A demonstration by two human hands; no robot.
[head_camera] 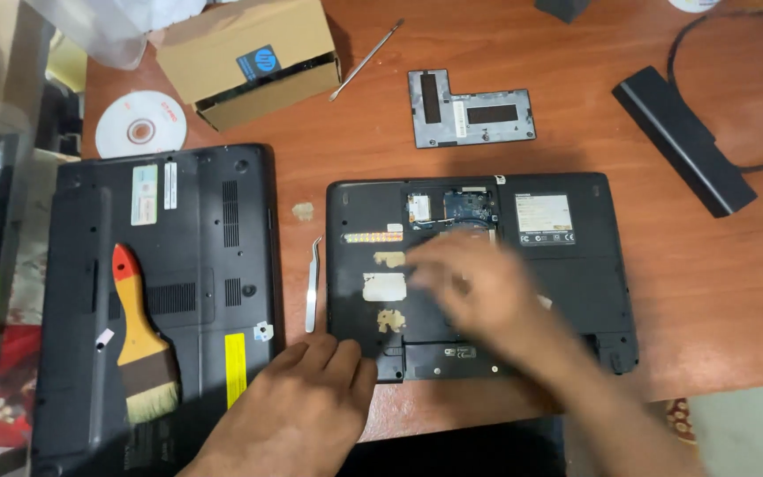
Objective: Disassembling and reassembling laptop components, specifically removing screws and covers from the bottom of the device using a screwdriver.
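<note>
So the small laptop (482, 276) lay belly-up, long side running left to right. His right hand (470, 283) hovered blurred just below its open bay (452, 210); couldn't tell its grip. Left hand (306, 402) rested flat, fingers loose, touching the near-left corner.

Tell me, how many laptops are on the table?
2. One big black laptop lies upside down on the left with a paintbrush on it. A smaller laptop lies upside down in the middle, under the blurred right hand, the left hand at its corner.
</note>
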